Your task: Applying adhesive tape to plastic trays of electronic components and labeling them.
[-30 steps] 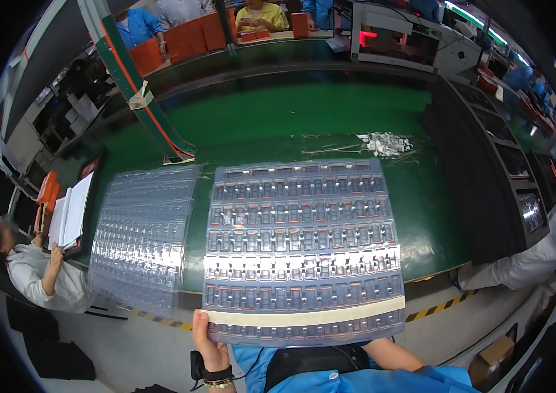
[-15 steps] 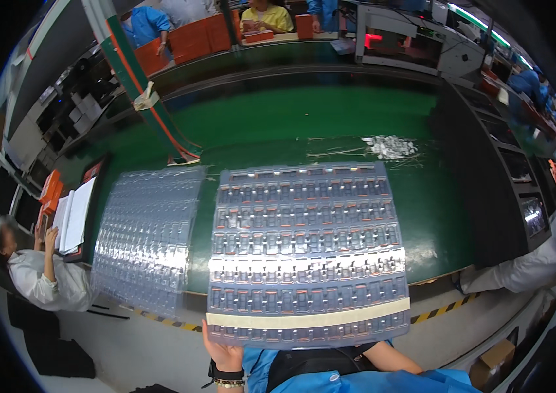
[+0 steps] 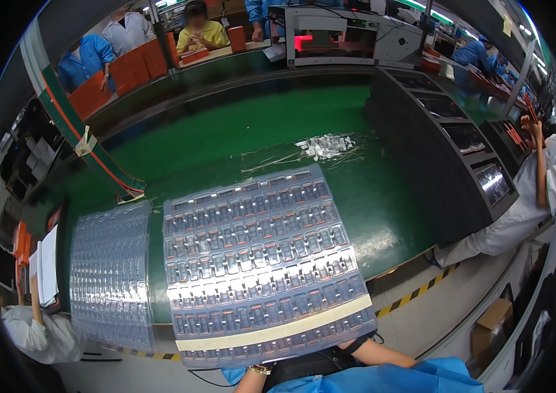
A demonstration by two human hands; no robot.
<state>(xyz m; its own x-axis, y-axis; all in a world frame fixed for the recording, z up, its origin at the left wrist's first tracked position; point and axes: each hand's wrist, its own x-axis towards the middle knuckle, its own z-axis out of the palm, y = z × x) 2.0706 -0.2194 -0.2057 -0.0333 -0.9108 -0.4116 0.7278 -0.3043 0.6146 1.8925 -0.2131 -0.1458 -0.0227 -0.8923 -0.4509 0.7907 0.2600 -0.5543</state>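
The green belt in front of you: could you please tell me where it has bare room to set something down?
The green belt is bare between the pile of small clear parts and the far rail, and right of the filled blister tray up to the dark machine bank. The near left is crowded: the empty tray stack sits close beside it.

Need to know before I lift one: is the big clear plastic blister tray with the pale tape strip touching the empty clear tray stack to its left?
Apart. The head view shows a strip of green table between the taped clear tray and the left clear tray stack.

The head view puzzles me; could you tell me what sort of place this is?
Most likely an electronics assembly line: a long green conveyor belt, clear blister trays of small parts, machines with screens alongside, and workers in blue and white coats.
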